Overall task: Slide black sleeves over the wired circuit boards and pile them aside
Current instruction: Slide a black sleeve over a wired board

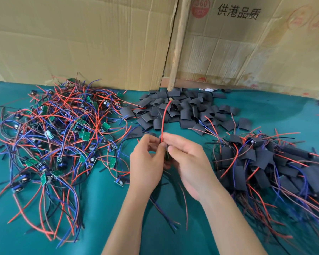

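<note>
Both hands meet above the teal cloth at centre. My left hand (147,162) and my right hand (188,159) together pinch one wired board with a black sleeve (167,153) on it, mostly hidden between the fingers. Its red wire (164,116) and a black wire rise from the fingers; more wires hang below the hands. A tangled heap of bare green boards with red, blue and black wires (63,137) lies on the left. Loose black sleeves (184,111) are heaped at the back centre. Sleeved boards (265,162) are piled on the right.
Tall cardboard boxes (99,43) stand along the back of the table, with a wooden stick (177,45) leaning between them. The teal cloth (103,208) covers the table. Stray wires trail toward the front edge on both sides.
</note>
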Demonstrator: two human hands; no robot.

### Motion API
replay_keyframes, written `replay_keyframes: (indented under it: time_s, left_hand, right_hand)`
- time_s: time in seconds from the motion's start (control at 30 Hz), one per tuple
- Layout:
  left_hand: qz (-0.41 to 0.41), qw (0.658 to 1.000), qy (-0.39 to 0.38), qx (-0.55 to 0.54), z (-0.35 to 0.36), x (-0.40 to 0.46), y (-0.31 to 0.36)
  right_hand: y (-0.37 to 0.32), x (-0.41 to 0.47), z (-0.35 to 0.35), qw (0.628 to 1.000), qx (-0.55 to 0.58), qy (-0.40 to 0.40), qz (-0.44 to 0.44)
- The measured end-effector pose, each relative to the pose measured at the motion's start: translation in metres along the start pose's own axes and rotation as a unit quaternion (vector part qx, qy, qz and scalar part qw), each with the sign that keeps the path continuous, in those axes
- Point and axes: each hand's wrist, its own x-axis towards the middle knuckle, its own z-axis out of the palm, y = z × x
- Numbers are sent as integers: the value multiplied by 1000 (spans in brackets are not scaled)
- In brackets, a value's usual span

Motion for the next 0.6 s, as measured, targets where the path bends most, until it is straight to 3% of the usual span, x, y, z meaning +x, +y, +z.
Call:
replay_keyframes:
  time_s: [0.17, 0.43, 0.5, 0.6]
  left_hand:
    - [9, 1000, 6, 7, -2, -2, -1]
    - [0, 999, -9, -39, -1, 0, -1]
    - [-17, 997, -40, -69, -3, 0, -2]
    - [-18, 990, -113, -77, -3, -1, -3]
  right_hand:
    - [5, -1, -3, 992, -123, 26, -24]
    - [3, 0, -9, 985, -140, 95, -26]
    - [-3, 3, -13, 980, -54, 182, -60]
    - [-15, 6, -28, 941, 94, 308, -103]
